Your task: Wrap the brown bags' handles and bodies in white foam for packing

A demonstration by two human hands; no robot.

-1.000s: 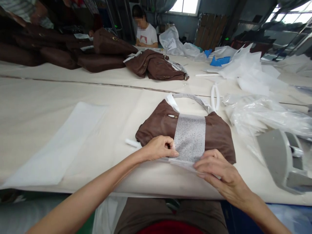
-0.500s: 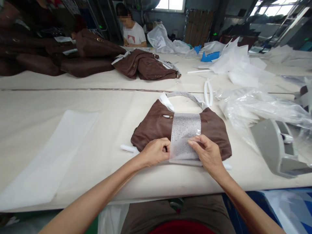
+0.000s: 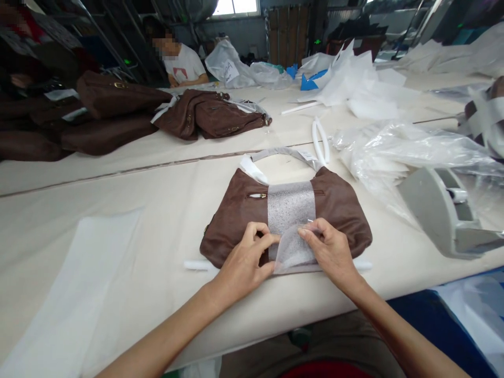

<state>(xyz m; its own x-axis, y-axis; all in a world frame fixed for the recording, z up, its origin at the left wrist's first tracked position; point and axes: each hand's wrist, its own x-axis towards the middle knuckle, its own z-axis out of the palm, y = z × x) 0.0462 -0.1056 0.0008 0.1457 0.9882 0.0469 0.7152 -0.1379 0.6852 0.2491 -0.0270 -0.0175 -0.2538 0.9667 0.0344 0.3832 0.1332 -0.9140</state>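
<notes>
A brown handbag point(image 3: 236, 215) lies flat on the table, its wrapped handle point(image 3: 283, 150) pointing away from me. A translucent white foam sheet point(image 3: 291, 202) crosses its middle, and its near end is folded up over the bag. My right hand point(image 3: 328, 249) pinches the top edge of this folded end between thumb and fingertips. At the sheet's left edge is my left hand point(image 3: 250, 257), fingers curled, thumb low by the bottom fold and index finger higher up. A small white zipper pull point(image 3: 258, 196) shows on the bag.
A grey tape dispenser point(image 3: 437, 210) stands at right, with clear plastic bags point(image 3: 378, 149) behind it. On the left lies a white sheet point(image 3: 74, 283). Several brown bags point(image 3: 118, 115) are piled at the back left, near a seated person point(image 3: 185, 63). White sheets point(image 3: 354, 79) are heaped at the back.
My right hand has brought the sheet's near end up over the bag and now holds its edge lower and tilted. My left hand's fingers have spread along the sheet's edge. The view has turned right.
</notes>
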